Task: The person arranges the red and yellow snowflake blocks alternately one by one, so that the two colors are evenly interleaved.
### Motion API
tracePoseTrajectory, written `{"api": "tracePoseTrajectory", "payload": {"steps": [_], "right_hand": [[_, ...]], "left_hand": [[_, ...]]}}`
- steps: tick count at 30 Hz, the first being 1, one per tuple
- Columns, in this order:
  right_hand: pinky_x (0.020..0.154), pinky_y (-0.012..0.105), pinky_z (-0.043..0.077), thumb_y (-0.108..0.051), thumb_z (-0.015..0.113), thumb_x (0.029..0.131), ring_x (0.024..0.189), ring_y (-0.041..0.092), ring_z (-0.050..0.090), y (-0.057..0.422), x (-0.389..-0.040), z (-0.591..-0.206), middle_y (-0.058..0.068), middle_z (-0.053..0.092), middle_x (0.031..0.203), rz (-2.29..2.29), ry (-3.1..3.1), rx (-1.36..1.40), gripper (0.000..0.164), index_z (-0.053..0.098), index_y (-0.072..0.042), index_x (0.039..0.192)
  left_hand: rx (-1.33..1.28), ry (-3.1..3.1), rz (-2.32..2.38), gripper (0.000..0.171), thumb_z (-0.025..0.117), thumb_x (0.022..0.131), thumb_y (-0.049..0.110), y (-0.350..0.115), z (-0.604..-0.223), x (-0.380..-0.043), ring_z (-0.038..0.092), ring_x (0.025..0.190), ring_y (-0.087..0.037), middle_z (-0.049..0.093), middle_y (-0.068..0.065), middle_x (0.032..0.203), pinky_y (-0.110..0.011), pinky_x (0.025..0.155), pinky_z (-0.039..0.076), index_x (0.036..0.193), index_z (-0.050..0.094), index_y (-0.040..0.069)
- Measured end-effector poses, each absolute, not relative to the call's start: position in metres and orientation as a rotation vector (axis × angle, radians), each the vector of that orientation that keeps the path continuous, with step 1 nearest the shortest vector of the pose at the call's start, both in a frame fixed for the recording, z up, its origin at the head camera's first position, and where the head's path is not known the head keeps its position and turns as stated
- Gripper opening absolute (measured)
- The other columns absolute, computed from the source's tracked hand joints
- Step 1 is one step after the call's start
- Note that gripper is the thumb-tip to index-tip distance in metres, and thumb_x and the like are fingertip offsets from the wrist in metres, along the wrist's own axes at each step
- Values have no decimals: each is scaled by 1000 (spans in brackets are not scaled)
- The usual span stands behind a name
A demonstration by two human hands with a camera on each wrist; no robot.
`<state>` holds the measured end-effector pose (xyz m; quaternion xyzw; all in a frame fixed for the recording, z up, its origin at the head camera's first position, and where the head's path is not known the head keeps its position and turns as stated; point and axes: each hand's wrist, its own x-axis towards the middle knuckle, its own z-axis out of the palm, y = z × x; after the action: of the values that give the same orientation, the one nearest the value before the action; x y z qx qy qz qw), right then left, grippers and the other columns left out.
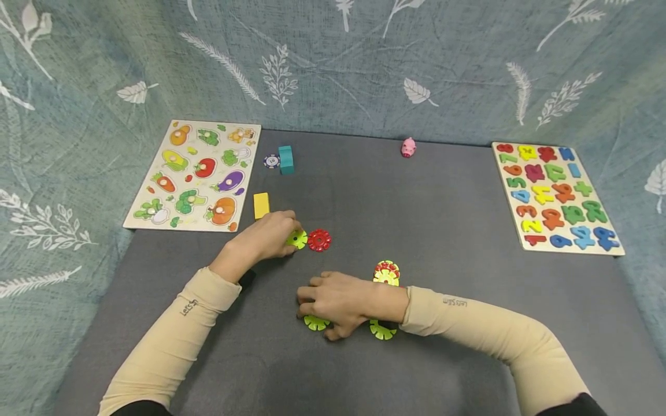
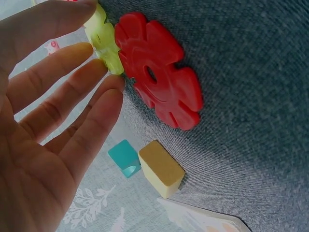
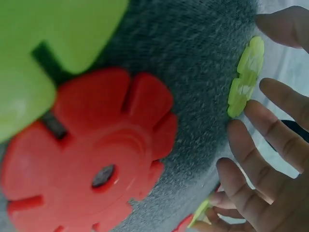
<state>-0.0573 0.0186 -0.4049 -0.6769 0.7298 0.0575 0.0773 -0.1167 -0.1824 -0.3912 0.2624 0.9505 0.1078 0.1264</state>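
1. The right sleeve (image 1: pixel 478 323) says "Let's Slim". The left sleeve (image 1: pixel 179 335) says "Let's", then a fold makes the rest hard to read.
2. The left hand (image 1: pixel 267 237) pinches a lime disc (image 1: pixel 300 238), partly hiding it, just beside a red disc (image 1: pixel 319 240).
3. The right hand (image 1: pixel 340 301), apart from the left, spreads its fingers over another lime disc (image 1: pixel 316 323); one cannot tell if they touch.
4. The right wrist (image 1: pixel 387 303) partly covers more discs (image 1: pixel 387 276).

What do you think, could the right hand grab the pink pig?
Probably yes: nothing stands between the right hand and the pink toy pig, though it looks like a long stretch.
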Motion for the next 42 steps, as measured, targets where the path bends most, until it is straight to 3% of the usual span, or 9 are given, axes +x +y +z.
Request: {"api": "tracePoseTrajectory", "payload": {"steps": [8,14,29,42], "right_hand": [[71,26,52,-47,71,73,82,12,57,11,-50,-406,-4,57,109,143,2156,-2024,48,65,-22,113],[69,25,52,-43,73,72,79,13,56,9,-47,-407,-3,57,107,158,2146,-2004,45,64,-20,110],[74,24,52,-45,71,71,81,12,58,14,-49,-407,-3,58,106,128,2150,-2083,44,66,-19,106],[79,28,52,-42,72,73,93,12,60,39,-69,-403,-5,63,106,20,2278,-1995,48,64,-17,113]], "left_hand": [[770,2779,329,32,78,78,16,-183,-392,-117,56,77,-18,62,-10,94,-37,76,52,107,71,2],[767,2777,335,33,78,78,16,-183,-393,-117,56,77,-18,63,-10,94,-37,76,53,107,71,2],[790,2784,339,29,78,78,16,-182,-392,-116,54,74,-17,61,-8,90,-36,72,51,103,72,2],[774,2773,334,32,78,79,17,-183,-391,-117,53,74,-16,61,-9,91,-36,72,50,105,71,1]]}}
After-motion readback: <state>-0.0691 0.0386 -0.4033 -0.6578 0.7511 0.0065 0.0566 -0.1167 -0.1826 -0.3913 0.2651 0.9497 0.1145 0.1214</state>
